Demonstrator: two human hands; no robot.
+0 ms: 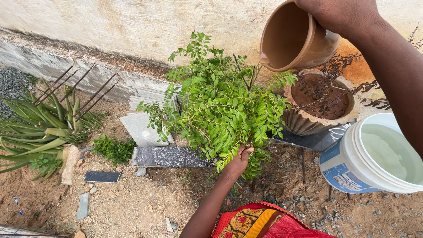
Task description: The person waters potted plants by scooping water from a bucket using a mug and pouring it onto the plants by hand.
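Rough plaster wall (132,22), sandy ground (132,207)

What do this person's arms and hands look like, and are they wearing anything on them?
Both arms are bare, with no sleeves, gloves, rings or bangles showing. The left hand and right hand are uncovered. Below, a red garment with yellow patterned trim shows.

the right hand (341,13) on the jug (296,37) is cut off by the top edge, the left hand's (238,162) fingertips hide among the leaves (220,110), and the bucket (374,154) runs off right.
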